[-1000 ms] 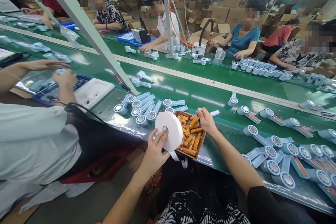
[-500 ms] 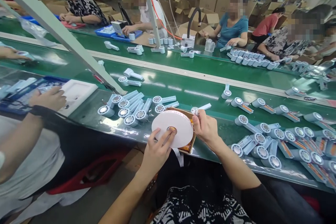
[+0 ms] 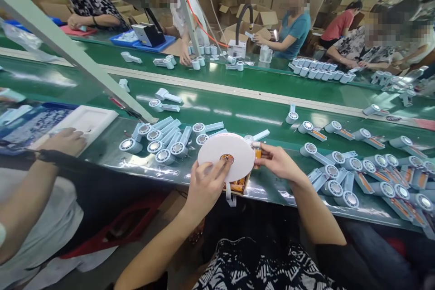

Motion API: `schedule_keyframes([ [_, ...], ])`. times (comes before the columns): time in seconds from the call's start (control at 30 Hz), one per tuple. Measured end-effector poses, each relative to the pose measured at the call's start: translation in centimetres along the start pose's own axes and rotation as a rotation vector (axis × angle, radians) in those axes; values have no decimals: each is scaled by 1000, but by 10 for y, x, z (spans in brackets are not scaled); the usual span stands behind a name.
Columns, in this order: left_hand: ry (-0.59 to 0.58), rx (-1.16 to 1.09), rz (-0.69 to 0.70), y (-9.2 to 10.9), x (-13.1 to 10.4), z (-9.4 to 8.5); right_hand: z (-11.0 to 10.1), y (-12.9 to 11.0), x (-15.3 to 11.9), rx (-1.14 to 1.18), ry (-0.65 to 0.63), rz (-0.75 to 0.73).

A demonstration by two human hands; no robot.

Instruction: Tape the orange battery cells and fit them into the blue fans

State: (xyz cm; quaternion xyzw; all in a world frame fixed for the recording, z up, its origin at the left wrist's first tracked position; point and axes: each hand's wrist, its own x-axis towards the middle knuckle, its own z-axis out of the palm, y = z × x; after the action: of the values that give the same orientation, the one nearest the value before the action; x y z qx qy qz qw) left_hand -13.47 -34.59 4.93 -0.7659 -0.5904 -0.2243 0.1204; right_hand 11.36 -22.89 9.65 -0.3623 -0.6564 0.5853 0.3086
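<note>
A white reel [image 3: 214,145] of sticker tape, with a short strip hanging from it, is tilted above a small cardboard box [image 3: 247,189]. My left hand [image 3: 209,186] holds the reel at its near left side, its fingers lying over the face towards the orange-and-dark hub. Between the fingers and thumb of my right hand [image 3: 277,161] is an orange battery [image 3: 258,156], at the reel's right edge. More orange batteries [image 3: 238,184] lie in the box, partly hidden by the reel. Just behind the reel lies a pale blue handheld fan [image 3: 260,135].
Pale blue fans cluster left [image 3: 165,156] and right [image 3: 335,188] of my hands. A green conveyor [image 3: 217,86] runs behind. A slanted metal post [image 3: 78,54] stands at left, near a co-worker's hand [image 3: 64,142] and a white foam tray [image 3: 90,120]. Other people sit across the line.
My right hand has moved slightly right, and the orange battery in it now shows. The reel has shifted a little right and up with my left hand. Across the line, a co-worker has raised a fan.
</note>
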Motion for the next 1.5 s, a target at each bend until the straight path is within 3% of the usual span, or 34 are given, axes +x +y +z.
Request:
schedule_keyframes([
  [0.17, 200, 91, -77, 33, 13, 8, 45, 18, 8, 630, 664, -151],
  [0.23, 225, 96, -75, 46, 16, 10, 53, 22, 9, 757, 739, -159],
  [0.33, 258, 93, -77, 49, 23, 7, 32, 15, 15, 789, 683, -176],
  [0.43, 194, 105, -86, 26, 26, 1, -9, 5, 23, 778, 793, -340],
  [0.53, -47, 101, -79, -15, 12, 3, -49, 4, 12, 744, 951, -434],
  [0.63, -266, 91, -156, -59, -13, 13, -79, 21, -31, 607, 1068, -456],
  [0.73, -221, 30, -205, -82, -12, 22, -105, 48, -87, 476, 1227, -451],
  [0.8, -146, -61, -133, -75, 22, 29, -120, 65, -118, 456, 1300, -389],
  [0.87, -192, -163, 9, -47, 82, 43, -131, 77, -135, 466, 1341, -322],
  [0.97, -470, -209, 193, 27, 198, 83, -136, 85, -139, 490, 1364, -279],
  [1.03, -644, -163, 225, 87, 271, 120, -132, 85, -131, 501, 1352, -269],
  [1.07, -676, -161, 237, 117, 302, 139, -130, 84, -126, 504, 1341, -260],
  [1.17, -728, -144, 248, 187, 367, 193, -124, 83, -118, 493, 1324, -236],
  [1.23, -758, -122, 249, 212, 390, 219, -126, 83, -122, 462, 1346, -232],
  [1.33, -802, -87, 296, 210, 401, 243, -140, 84, -143, 397, 1382, -249],
  [1.43, -856, -60, 423, 171, 390, 254, -161, 84, -159, 337, 1364, -246],
  [1.5, -875, -48, 510, 135, 375, 258, -176, 82, -154, 309, 1320, -233],
])
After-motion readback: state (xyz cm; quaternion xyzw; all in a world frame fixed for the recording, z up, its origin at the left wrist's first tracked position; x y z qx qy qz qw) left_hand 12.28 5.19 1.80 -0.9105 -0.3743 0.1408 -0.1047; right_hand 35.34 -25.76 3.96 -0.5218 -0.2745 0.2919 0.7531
